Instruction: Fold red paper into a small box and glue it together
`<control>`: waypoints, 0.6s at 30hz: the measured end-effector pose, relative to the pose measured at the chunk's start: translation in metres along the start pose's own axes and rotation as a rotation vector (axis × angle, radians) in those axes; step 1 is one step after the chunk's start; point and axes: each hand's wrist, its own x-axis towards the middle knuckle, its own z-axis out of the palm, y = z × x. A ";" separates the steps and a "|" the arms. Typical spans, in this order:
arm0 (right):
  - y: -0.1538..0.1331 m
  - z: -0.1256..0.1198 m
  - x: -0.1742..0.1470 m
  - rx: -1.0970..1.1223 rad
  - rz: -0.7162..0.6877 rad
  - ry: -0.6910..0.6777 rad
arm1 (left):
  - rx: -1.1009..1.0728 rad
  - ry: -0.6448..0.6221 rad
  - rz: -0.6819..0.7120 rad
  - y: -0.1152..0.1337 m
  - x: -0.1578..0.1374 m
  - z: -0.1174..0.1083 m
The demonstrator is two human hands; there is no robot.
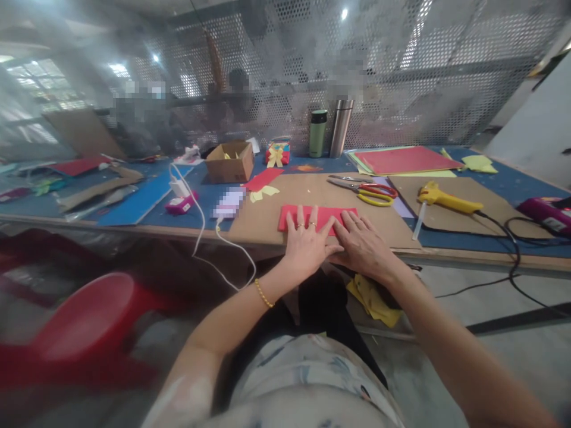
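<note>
Red paper [325, 212] lies beneath both seemingly flattened hands [307, 242] [368, 242].

Rings [300, 225], a beaded bracelet [263, 293] and a patterned top [312, 371]

On our left hand [307, 245] we wear two slim, gold-toned rings, one on the ring finger and one on the middle finger. Behind that hand, past the wrist toward the elbow, sits our bracelet, small yellow beads strung close together. The forearm [428, 309] behind our right hand [364, 241] is bare. Nearer to us than either hand is our top, pale, whitish cloth with scattered blue-grey patches and a small dark and reddish mark toward its right side. Below the hands, beyond the hem, our trousers [322, 304] show plain and dark.
</note>
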 end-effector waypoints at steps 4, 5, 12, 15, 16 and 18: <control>-0.003 -0.002 0.001 0.024 0.037 -0.020 | -0.032 0.083 0.121 -0.010 -0.005 0.019; -0.003 -0.002 0.001 0.027 0.039 -0.020 | -0.031 0.096 0.118 -0.014 -0.007 0.022; -0.002 -0.004 0.002 0.039 0.037 -0.030 | 0.022 0.205 0.085 -0.052 -0.035 0.025; -0.001 -0.007 0.004 0.040 0.035 -0.041 | 0.047 0.229 0.055 -0.067 -0.050 0.025; -0.001 -0.007 0.004 0.041 0.035 -0.048 | 0.054 0.238 0.047 -0.072 -0.055 0.025; -0.001 -0.009 0.005 0.045 0.037 -0.063 | 0.062 0.247 0.044 -0.079 -0.062 0.024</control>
